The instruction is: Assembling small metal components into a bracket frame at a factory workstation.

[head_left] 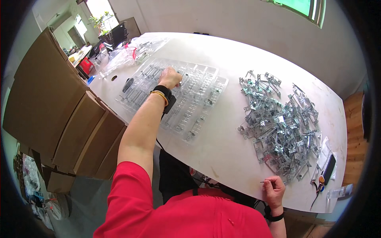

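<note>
A clear plastic tray (189, 131) with rows of compartments lies on the left half of the white table, many slots holding small metal parts. My left hand (170, 77) is over the tray's far middle, fingers curled down and closed; what they hold is hidden. By the table's front edge my right hand (274, 189) is closed in a pinch, and a thin dark piece (262, 182), too small to name, sticks out from the fingertips. Just beyond it spreads a large heap of metal brackets (283, 127).
Tall cardboard boxes (43, 91) stand against the table's left side. Clear plastic bags (137, 53) lie at its far left. A black tool (329, 169), a white packet (324, 152) and a clear container (340, 192) sit right of the heap. A cable (160, 144) hangs near my left arm.
</note>
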The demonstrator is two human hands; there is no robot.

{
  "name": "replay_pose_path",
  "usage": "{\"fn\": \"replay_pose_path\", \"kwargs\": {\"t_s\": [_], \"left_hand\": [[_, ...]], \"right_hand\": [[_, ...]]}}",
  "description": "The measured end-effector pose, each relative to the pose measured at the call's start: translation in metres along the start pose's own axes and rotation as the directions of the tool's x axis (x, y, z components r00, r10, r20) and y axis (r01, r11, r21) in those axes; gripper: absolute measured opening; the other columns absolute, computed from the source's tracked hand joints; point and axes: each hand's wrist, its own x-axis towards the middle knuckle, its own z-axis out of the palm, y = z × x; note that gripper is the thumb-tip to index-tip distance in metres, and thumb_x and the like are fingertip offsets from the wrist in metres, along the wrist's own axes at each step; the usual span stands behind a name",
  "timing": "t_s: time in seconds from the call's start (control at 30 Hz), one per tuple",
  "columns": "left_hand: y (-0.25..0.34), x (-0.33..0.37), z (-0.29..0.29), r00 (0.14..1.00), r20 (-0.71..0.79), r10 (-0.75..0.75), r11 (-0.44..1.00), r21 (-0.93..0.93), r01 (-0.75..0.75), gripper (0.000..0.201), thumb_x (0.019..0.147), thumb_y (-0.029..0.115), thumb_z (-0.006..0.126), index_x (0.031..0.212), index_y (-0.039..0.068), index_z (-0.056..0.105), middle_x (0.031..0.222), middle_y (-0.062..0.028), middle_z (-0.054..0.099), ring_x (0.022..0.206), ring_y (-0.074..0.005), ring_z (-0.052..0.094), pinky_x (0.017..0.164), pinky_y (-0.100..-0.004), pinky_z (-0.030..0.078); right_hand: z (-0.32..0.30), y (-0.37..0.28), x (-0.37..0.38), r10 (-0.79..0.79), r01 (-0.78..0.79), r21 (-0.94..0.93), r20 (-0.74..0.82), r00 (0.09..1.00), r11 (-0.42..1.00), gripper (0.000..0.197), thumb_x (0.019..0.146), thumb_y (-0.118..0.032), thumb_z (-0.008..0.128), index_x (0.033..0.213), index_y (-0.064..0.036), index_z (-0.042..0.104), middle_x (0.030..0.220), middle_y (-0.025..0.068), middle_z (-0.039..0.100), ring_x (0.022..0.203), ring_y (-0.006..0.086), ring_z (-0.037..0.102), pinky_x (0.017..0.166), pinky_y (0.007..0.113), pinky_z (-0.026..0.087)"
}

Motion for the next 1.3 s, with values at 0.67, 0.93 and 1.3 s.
{"fn": "replay_pose_path", "kwargs": {"t_s": [0.67,0.93,1.3], "left_hand": [[0.049,-0.122,0.009,0.796,-0.027,0.605,0.785,-0.149,-0.602,0.027,0.088,0.021,0.065,0.093,-0.003,0.077,0.079,-0.0252,0.072,0.075,-0.035,0.075,0.072,-0.0435,0.058],[0.055,-0.29,0.039,0.076,0.615,0.785,0.459,-0.494,-0.739,0.037,0.1,0.034,0.069,0.121,0.004,0.069,0.101,-0.0213,0.075,0.092,-0.0421,0.072,0.08,-0.0486,0.057],[0.092,-0.296,0.106,0.205,0.39,0.898,0.365,-0.398,-0.842,0.023,0.098,0.021,0.072,0.111,0.002,0.07,0.1,-0.0193,0.07,0.088,-0.0403,0.071,0.077,-0.0467,0.056]], "right_hand": [[0.004,-0.004,0.0,-0.018,0.018,0.022,-0.008,1.0,1.0,0.011,0.103,-0.012,0.074,0.102,-0.0044,0.066,0.081,-0.0018,0.065,0.069,0.0064,0.06,0.061,0.023,0.047],[0.002,-0.004,0.002,-0.081,0.082,-0.156,0.012,0.997,0.984,0.006,0.103,-0.006,0.069,0.1,-0.0047,0.065,0.079,-0.0005,0.064,0.069,0.0065,0.061,0.063,0.023,0.049],[-0.015,-0.017,-0.017,0.059,-0.058,-0.023,0.07,0.996,0.998,0.012,0.101,-0.012,0.077,0.103,-0.0016,0.072,0.094,0.0019,0.071,0.084,0.007,0.065,0.075,0.025,0.053]]}}
